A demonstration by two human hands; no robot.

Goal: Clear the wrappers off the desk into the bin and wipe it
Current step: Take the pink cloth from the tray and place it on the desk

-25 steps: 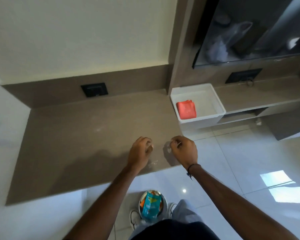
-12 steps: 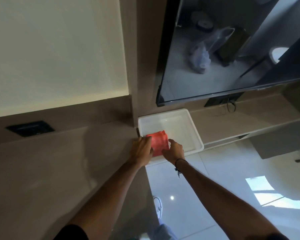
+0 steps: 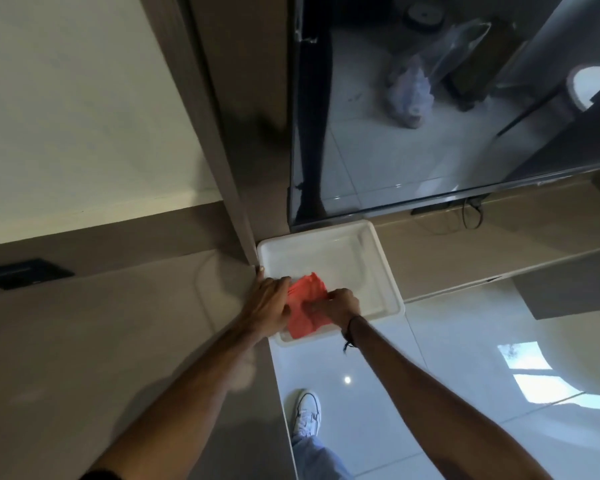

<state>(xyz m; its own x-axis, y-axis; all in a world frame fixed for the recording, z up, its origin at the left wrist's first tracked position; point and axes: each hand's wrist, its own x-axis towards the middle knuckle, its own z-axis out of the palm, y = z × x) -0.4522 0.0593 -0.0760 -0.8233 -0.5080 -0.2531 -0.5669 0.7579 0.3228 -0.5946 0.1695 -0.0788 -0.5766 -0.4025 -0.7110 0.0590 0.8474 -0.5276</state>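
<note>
A red cloth (image 3: 303,311) lies crumpled in the near left part of a white tray (image 3: 378,258). My left hand (image 3: 269,301) rests at the tray's left rim, its fingers touching the cloth's left edge. My right hand (image 3: 336,306) is closed on the cloth's right side, pinching it. The brown desk (image 3: 118,341) stretches to the left of the tray. No wrappers and no bin show in this view.
A dark TV screen (image 3: 447,116) hangs above the tray. A low shelf (image 3: 499,244) runs right of the tray, with a cable on it. A black wall socket (image 3: 21,273) sits behind the desk. My white shoe (image 3: 307,414) stands on glossy floor tiles.
Both hands left the desk's front edge and reached right to the tray. They now hold the red cloth, which has gone from folded flat to crumpled. The bin has dropped out of view.
</note>
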